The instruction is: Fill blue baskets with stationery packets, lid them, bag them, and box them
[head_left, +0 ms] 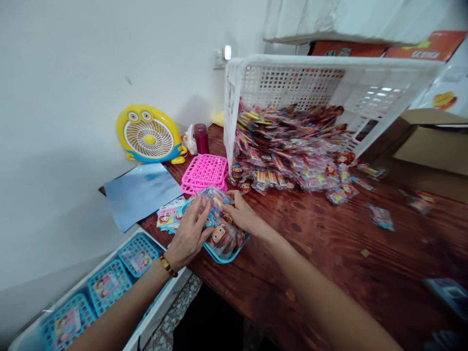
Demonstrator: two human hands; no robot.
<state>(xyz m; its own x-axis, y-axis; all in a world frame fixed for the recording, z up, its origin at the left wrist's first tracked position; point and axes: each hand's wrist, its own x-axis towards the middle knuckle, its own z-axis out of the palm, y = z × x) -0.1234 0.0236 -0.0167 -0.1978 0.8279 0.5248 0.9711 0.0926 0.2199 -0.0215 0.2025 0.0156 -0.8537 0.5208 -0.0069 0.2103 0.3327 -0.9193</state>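
Note:
A small blue plastic basket [224,259] filled with clear-wrapped packets [222,236] sits near the table's edge; a cartoon face shows on the front packet. My left hand [190,234], with a beaded bracelet on its wrist, lies over the basket's left side, fingers stretched across the packets. From the right, my right hand [244,214] rests on the packets with its fingers apart. Both hands press on the contents, and the fingers partly cover them. Printed cards [170,215] lie fanned out beside the basket on the left.
A big white crate [329,61] lies tipped, spilling a heap of packets [288,151] onto the wooden table [292,287]. Pink lattice lids [204,170] are stacked behind the basket. A yellow fan [149,134] and dark red bottle [201,139] stand by the wall. Blue baskets [109,287] fill a white box below left.

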